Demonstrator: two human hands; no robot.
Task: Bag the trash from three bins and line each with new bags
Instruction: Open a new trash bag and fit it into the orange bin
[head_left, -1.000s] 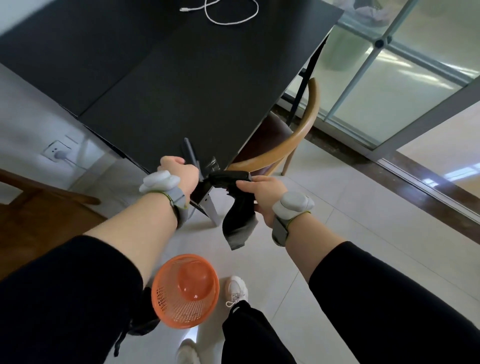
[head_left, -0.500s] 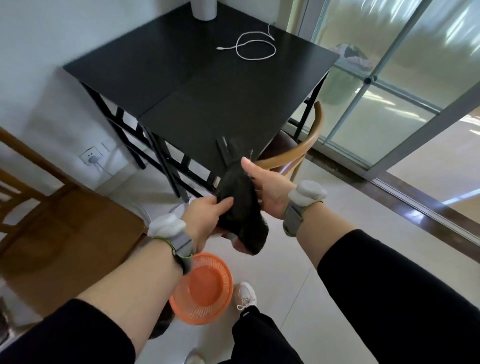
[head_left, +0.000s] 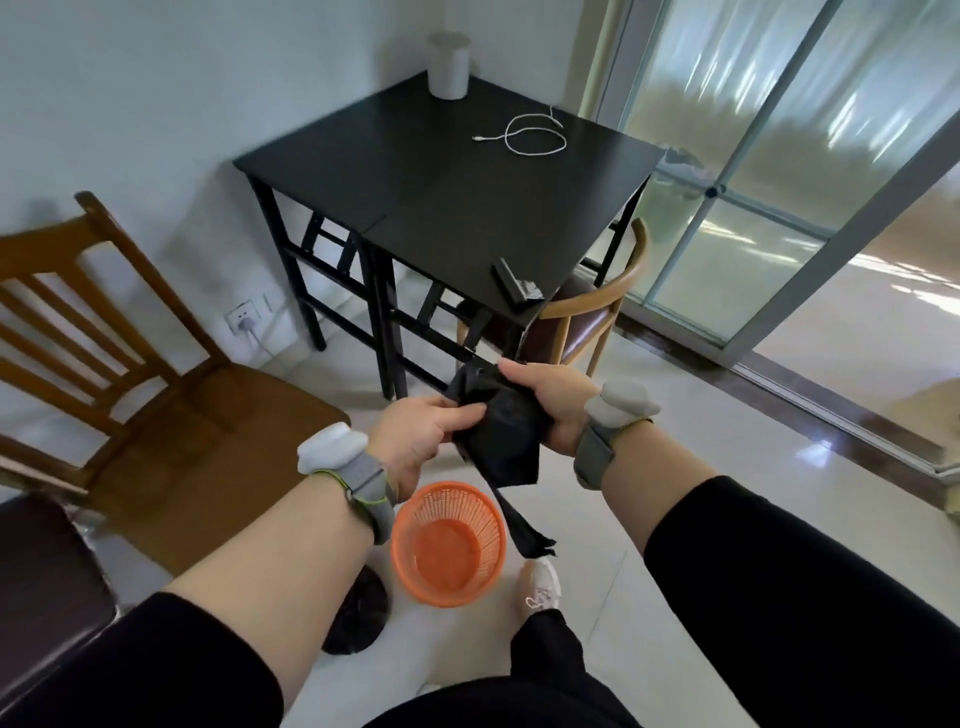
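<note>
**Pale tiled floor, orange bin below the hands**

Down on the floor (head_left: 649, 467): orange mesh bin (head_left: 449, 545), upright, bare inside, no liner. Just left of it, partly hidden by the forearm, a filled black trash bag (head_left: 358, 618). Wooden chair (head_left: 135, 364) at far left. Black surface (head_left: 441, 182) against the wall, carrying a grey cylinder (head_left: 448, 65), a looped white cable (head_left: 530, 135) and a bag roll (head_left: 514, 288) near its front corner. Sliding glass doors at right. Above the bin, left hand (head_left: 415, 431) pinching a crumpled black bag (head_left: 498, 431), right hand (head_left: 556, 405) gripping its other side, one strip dangling toward the bin rim.
</note>
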